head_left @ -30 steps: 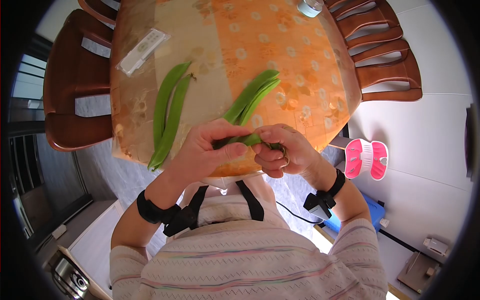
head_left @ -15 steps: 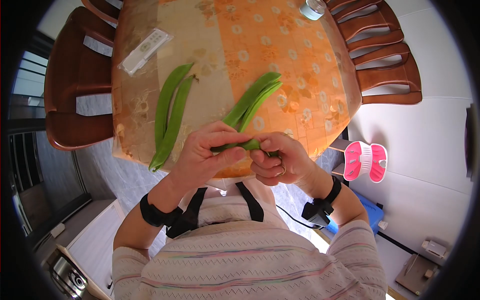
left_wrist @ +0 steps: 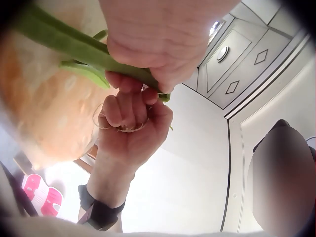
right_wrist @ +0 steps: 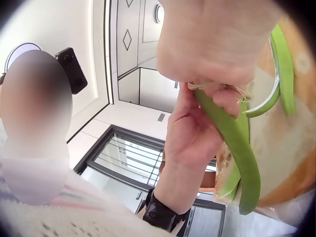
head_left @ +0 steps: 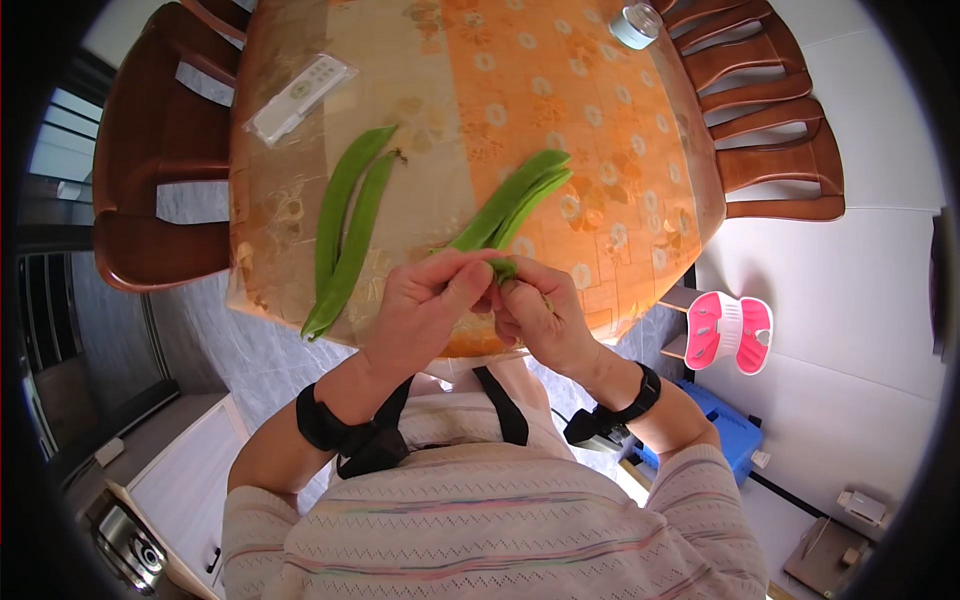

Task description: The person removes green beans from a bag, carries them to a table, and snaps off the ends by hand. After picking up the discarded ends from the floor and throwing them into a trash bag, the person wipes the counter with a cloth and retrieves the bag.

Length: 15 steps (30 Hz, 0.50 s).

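Observation:
Both hands meet over the table's near edge, around one end of a long flat green bean [right_wrist: 237, 143]. The left hand [head_left: 420, 305] pinches the bean near that end; in the right wrist view the rest of it hangs down past the palm. Thumb and fingers of the right hand [head_left: 548, 318] are curled at the bean's tip [left_wrist: 164, 97], with thin pale strings looped around the fingers. Just beyond the hands lie some green beans [head_left: 515, 205] side by side. Two more beans [head_left: 350, 230] lie to the left, one with a dry stem end.
A wrapped white remote-like object [head_left: 300, 98] lies at the table's far left, and a glass jar [head_left: 636, 26] at the far right. Brown chairs [head_left: 165, 150] flank the patterned tablecloth [head_left: 600, 120]. A pink and white seat-like object [head_left: 730, 333] stands right of the table.
The hands have drawn closer together, the right one moving left and turning. Less of the held bean shows between them. The table appears shifted slightly right in the head view.

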Available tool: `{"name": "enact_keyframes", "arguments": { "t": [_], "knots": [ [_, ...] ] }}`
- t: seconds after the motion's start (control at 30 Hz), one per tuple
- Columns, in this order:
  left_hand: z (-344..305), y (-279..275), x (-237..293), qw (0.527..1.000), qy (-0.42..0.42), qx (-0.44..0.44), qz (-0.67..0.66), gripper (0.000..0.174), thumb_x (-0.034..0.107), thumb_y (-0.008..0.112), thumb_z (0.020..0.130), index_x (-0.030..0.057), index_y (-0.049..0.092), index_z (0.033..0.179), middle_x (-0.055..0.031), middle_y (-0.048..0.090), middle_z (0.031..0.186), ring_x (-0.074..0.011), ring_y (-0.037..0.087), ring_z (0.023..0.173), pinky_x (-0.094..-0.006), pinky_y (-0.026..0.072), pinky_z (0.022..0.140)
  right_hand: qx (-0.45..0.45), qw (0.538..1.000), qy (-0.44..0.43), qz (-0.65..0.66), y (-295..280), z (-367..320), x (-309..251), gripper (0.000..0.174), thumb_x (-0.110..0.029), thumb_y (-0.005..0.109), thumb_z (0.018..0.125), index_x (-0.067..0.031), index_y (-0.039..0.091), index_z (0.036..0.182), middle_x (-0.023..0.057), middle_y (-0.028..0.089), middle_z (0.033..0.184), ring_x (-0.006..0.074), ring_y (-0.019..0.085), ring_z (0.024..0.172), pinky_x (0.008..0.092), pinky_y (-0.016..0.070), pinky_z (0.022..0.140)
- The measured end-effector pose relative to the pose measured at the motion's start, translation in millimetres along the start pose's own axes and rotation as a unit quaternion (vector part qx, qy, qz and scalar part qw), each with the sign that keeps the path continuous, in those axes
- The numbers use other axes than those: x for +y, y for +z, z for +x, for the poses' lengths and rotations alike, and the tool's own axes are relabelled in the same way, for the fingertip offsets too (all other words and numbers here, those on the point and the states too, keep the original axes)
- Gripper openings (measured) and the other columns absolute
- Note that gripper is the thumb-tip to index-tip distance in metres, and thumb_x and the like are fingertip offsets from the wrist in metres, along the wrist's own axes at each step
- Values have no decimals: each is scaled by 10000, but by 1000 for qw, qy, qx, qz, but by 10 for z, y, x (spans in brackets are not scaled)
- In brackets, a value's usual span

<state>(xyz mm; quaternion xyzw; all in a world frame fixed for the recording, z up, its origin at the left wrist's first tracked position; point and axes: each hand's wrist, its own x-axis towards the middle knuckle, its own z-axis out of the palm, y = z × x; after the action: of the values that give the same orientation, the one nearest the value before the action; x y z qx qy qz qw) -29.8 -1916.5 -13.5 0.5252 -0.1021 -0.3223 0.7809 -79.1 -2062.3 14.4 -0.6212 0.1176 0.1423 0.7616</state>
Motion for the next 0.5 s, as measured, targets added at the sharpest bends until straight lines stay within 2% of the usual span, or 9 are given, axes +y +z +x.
{"name": "enact_keyframes", "arguments": {
  "t": [0.07,0.13,0.17,0.23,0.27,0.33,0.37,0.43,0.5],
  "knots": [
    [30,-14,21,999,-16,8,-38,234,162,501,908,-14,606,1021,-18,566,775,-74,511,709,-210,433,642,-4,1000,-3,-22,5,17,-12,283,-79,349,868,8,547,1050,26,515,696,85,469,532,237,413,494],
    [40,-8,22,997,-31,15,-75,250,184,494,913,-20,608,1003,-18,564,756,-75,505,691,-212,432,629,6,992,-65,-112,35,53,-13,277,-79,377,874,0,538,1085,41,539,692,108,514,570,257,436,527],
    [42,1,16,994,-40,27,-101,256,194,495,913,-22,609,990,-19,565,753,-77,503,677,-215,429,616,6,992,-66,-112,38,69,25,277,-79,377,874,0,538,1085,41,539,692,108,514,570,257,436,527],
    [44,9,-3,990,-50,40,-127,264,205,496,912,-23,611,977,-20,566,749,-79,501,663,-218,427,603,21,975,-142,-170,18,103,148,220,-75,414,866,11,547,1017,82,560,666,144,548,586,286,454,548],
    [52,10,-25,985,-67,56,-149,253,205,501,909,-16,613,959,-21,568,740,-81,506,645,-220,429,588,21,975,-141,-170,6,109,174,220,-75,414,866,11,547,1017,82,560,666,144,548,586,286,454,548],
    [56,1,-67,979,-84,71,-172,244,206,505,907,-9,615,941,-22,569,731,-83,510,626,-223,431,573,21,963,-133,-235,-15,114,200,172,-87,433,854,8,550,939,140,566,631,229,573,564,322,462,550],
    [55,-13,-82,976,-95,65,-187,234,208,510,904,0,615,925,-24,574,725,-86,518,613,-226,435,558,21,963,-133,-235,-26,105,199,172,-87,433,854,8,550,939,140,566,631,229,573,564,322,462,550],
    [55,-23,-90,973,-104,58,-199,225,210,514,901,9,615,909,-25,579,718,-89,526,600,-229,439,544,-1,936,-116,-333,-47,78,189,133,-109,468,830,2,534,858,179,567,641,328,573,583,372,461,540],
    [63,-29,-76,956,-172,63,-228,224,222,502,904,29,606,859,-25,579,700,-93,527,568,-228,436,512,-6,916,-106,-386,-22,42,150,124,-116,483,811,-4,535,827,182,565,642,347,566,591,395,452,534]
  ]
}}
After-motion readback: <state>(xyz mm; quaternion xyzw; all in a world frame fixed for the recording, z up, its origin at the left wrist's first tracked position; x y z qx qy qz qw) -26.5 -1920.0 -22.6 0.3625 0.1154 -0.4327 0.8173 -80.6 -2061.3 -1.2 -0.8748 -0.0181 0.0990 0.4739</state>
